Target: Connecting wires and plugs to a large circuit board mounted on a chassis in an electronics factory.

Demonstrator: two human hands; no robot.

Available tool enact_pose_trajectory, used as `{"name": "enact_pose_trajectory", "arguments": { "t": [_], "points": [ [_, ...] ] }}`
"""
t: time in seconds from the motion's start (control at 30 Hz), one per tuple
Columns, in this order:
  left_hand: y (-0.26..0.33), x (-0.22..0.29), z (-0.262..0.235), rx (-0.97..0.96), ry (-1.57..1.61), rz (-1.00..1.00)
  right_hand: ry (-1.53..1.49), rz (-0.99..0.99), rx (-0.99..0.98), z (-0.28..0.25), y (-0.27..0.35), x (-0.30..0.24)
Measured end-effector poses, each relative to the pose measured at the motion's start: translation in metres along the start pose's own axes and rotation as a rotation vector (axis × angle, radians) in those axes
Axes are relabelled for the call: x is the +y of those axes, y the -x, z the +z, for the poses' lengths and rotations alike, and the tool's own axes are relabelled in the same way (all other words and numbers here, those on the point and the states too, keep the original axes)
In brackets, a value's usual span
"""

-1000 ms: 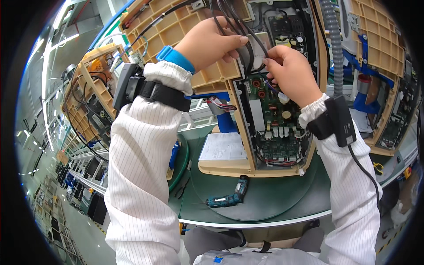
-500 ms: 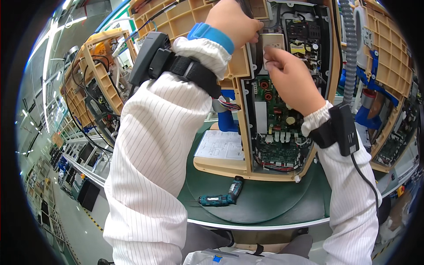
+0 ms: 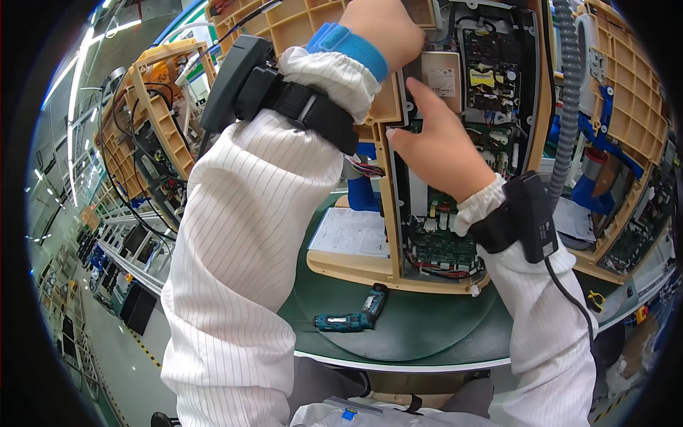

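Observation:
An opened equipment cabinet (image 3: 393,235) with a tan frame stands before me, green circuit boards (image 3: 445,245) inside it. My left hand (image 3: 388,32) is at its upper left edge, back toward me, fingers hidden from view. Whether it grips anything I cannot tell. In front of the cabinet's left side is my right hand (image 3: 445,149), thumb and index finger spread apart with nothing between them. Just above and right of the index fingertip sits a flat metal box (image 3: 441,75) with a pale label. A dark component board (image 3: 491,64) lies to the right of this box.
A teal cordless screwdriver (image 3: 352,320) lies on the green round turntable (image 3: 405,341). Printed sheets (image 3: 350,231) rest on the cabinet's tan base. A grey corrugated hose (image 3: 565,92) hangs at the right. Other opened cabinets (image 3: 626,199) stand on both sides.
My right hand has moved left and down, off the metal box, and its thumb and index finger have spread. The left hand has turned, hiding its fingers. The view has shifted slightly.

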State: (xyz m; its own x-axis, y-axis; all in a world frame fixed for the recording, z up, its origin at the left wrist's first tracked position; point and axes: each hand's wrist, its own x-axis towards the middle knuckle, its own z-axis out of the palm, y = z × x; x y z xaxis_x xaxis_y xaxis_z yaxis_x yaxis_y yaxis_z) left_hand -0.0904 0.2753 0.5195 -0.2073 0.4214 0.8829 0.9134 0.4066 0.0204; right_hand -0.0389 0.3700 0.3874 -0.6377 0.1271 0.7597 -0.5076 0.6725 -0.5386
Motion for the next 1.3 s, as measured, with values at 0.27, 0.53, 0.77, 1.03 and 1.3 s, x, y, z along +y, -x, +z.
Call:
{"name": "enact_pose_trajectory", "arguments": {
  "t": [0.27, 0.53, 0.77, 1.03, 1.3],
  "points": [
    [-0.005, -0.016, 0.010, 0.112, -0.112, 0.056, 0.016, -0.076, 0.079, 0.019, -0.011, 0.007],
    [-0.006, -0.009, 0.004, 0.092, -0.060, 0.236, 0.039, -0.083, 0.237, 0.037, -0.011, 0.014],
    [-0.007, -0.017, 0.001, -0.159, 0.442, -0.110, 0.051, -0.257, 0.299, 0.040, 0.009, 0.009],
    [-0.015, -0.044, 0.003, -0.032, 0.096, 0.232, -0.025, -0.187, 0.222, 0.039, -0.007, 0.008],
    [-0.009, -0.033, -0.008, -0.080, -0.226, 0.166, -0.060, -0.131, 0.277, 0.026, -0.017, 0.021]
  ]
}}
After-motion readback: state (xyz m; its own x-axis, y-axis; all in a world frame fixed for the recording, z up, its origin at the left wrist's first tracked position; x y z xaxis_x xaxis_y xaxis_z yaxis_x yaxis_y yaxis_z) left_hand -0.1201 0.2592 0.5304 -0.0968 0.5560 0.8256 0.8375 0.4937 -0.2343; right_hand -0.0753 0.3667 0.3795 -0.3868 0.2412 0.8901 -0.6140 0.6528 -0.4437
